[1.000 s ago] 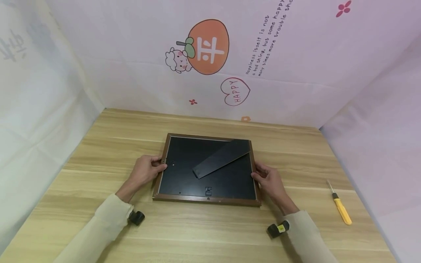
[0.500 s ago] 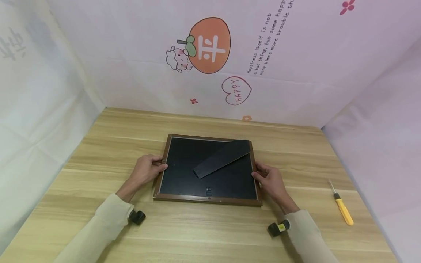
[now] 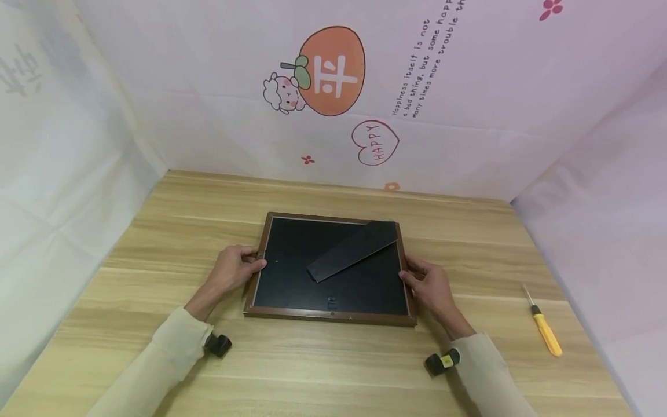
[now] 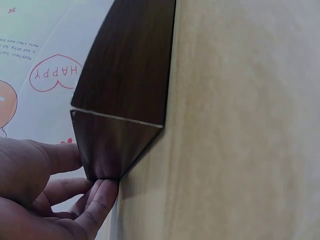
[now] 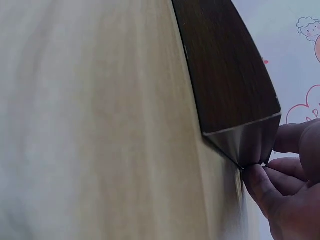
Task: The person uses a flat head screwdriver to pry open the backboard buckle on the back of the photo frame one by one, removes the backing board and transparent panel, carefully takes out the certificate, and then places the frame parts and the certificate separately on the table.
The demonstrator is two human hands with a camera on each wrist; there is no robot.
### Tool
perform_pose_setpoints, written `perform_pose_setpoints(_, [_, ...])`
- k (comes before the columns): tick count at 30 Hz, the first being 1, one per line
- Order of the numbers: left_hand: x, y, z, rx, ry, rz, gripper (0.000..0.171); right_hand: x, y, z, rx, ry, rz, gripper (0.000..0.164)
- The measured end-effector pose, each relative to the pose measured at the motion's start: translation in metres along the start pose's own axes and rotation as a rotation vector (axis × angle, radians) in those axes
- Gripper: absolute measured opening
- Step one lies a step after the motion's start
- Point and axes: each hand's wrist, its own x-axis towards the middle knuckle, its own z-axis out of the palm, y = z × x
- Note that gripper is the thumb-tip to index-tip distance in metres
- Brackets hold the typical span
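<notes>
Two cream sleeves reach in over wooden bench (image 3: 156,231). Left hand (image 3: 229,272) grips left edge of picture frame (image 3: 271,313), thumb over rim, fingers (image 4: 95,200) curled at its side. Right hand (image 3: 429,289) grips right edge likewise, fingers (image 5: 265,185) apparently tucked at lower edge. Frame lies face down mid-bench, black backing up, stand flap (image 3: 354,250) flat across it. Yellow screwdriver (image 3: 544,330) well apart on right. Beyond: pink backdrop (image 3: 208,87) with cartoon print.

Left hand (image 3: 231,271) and right hand (image 3: 429,288) lie apart, fingers curled inward.
</notes>
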Motion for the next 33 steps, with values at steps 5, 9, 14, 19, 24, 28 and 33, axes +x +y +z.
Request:
perform_pose_setpoints(5, [0.003, 0.0, 0.002, -0.029, -0.023, -0.05, 0.045, -0.002, 0.002, -0.001, 0.002, 0.027, 0.034, 0.045])
perform_pose_setpoints(9, [0.004, 0.001, 0.002, -0.053, -0.044, -0.09, 0.048, -0.002, 0.004, -0.003, -0.01, 0.032, 0.027, 0.041])
perform_pose_setpoints(14, [0.003, 0.002, 0.002, -0.078, -0.055, -0.102, 0.049, -0.007, 0.006, -0.012, -0.033, -0.007, 0.015, 0.04])
perform_pose_setpoints(19, [0.004, 0.002, 0.003, -0.077, -0.049, -0.106, 0.049, -0.015, 0.007, -0.024, -0.025, -0.044, 0.015, 0.039])
perform_pose_setpoints(24, [0.003, 0.001, 0.002, -0.075, -0.054, -0.096, 0.05, -0.024, 0.01, -0.042, -0.06, -0.035, 0.033, 0.038])
perform_pose_setpoints(28, [0.004, 0.0, 0.003, -0.072, -0.056, -0.094, 0.05, -0.032, 0.013, -0.062, -0.083, 0.026, 0.03, 0.039])
perform_pose_setpoints(33, [0.003, 0.0, 0.001, -0.075, -0.054, -0.1, 0.051, -0.042, 0.018, -0.091, -0.021, 0.163, 0.026, 0.043])
